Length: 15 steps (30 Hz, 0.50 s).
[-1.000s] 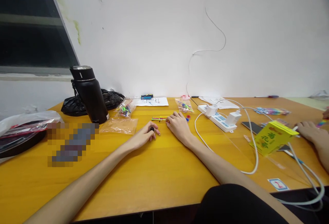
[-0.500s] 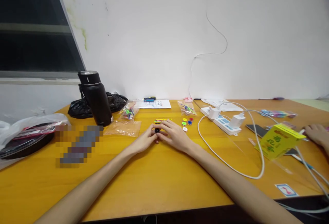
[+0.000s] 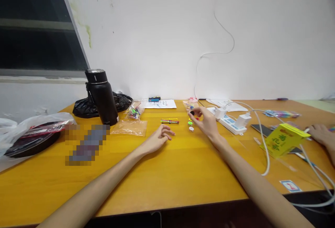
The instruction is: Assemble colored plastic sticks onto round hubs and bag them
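Between the thumb and fingertips of my right hand is a small round black disc, held just above a cluster of small coloured discs. A green disc and a white disc show there; my fingers partly cover the others. My left hand rests over the table with loosely curled fingers apart and nothing in them. Just beyond its fingertips lies a small bunch of thin coloured sticks.
Left: a black bottle, a flat clear bag and a bag of small parts. Right: a power strip with a white cable, a yellow box and another person's hand. Papers lie near the wall.
My hands have separated. The right one has moved right with the black disc to the coloured discs, while the left stays near the middle, its fingers now free. The view has shifted slightly.
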Each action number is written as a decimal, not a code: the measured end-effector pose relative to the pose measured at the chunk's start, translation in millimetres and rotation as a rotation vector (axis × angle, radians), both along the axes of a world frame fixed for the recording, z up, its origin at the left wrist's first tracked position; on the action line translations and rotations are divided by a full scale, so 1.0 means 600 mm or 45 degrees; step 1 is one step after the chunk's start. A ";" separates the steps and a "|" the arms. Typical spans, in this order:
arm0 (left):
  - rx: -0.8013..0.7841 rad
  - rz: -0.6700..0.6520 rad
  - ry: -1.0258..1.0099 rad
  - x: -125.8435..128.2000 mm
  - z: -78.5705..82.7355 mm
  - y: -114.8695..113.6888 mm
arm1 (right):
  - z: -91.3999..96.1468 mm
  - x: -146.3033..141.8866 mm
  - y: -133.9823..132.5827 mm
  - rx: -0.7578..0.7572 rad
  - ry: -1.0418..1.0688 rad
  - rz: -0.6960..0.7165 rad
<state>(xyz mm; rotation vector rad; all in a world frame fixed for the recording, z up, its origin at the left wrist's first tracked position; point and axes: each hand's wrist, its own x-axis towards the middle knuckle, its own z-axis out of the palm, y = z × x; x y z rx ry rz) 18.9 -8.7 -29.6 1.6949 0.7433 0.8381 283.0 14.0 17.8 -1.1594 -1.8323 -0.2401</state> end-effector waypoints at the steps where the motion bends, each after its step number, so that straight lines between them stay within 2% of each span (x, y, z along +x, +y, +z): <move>1: 0.003 0.009 0.006 -0.001 0.000 0.000 | 0.004 0.019 0.001 0.015 0.027 -0.041; 5: 0.009 0.009 0.014 -0.003 0.001 0.000 | 0.012 0.073 0.001 -0.002 -0.011 -0.119; 12: -0.021 0.026 0.004 -0.003 0.003 0.001 | 0.003 0.082 -0.001 -0.574 -0.426 -0.092; 15: -0.018 0.023 0.010 -0.003 0.004 0.000 | -0.006 0.082 0.004 -0.646 -0.482 -0.064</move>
